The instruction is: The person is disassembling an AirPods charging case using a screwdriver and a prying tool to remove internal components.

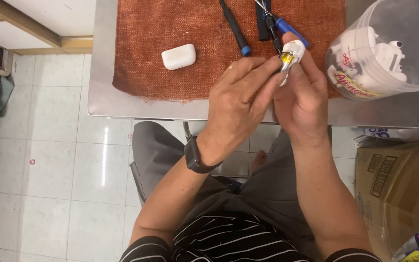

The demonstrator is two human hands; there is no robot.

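Both hands meet just above the near edge of the metal table point(104, 104), holding a small opened earbud case point(291, 54) between them. The case is white plastic with rounded corners, its shell split so that a yellow part and some silvery metal show inside. The right hand point(302, 99) cradles it from below and behind, fingers closed around its lower half. The left hand point(238, 99) pinches the exposed yellow section between thumb and fingertips, clamped on it. A black watch point(193, 157) sits on the left wrist. On the rust-coloured woven mat point(170, 24) lie an intact white case point(178, 56), a dark screwdriver with a blue tip point(235, 29) and a blue-handled tool point(291, 30). A clear plastic tub point(389, 48) of white parts stands at right.
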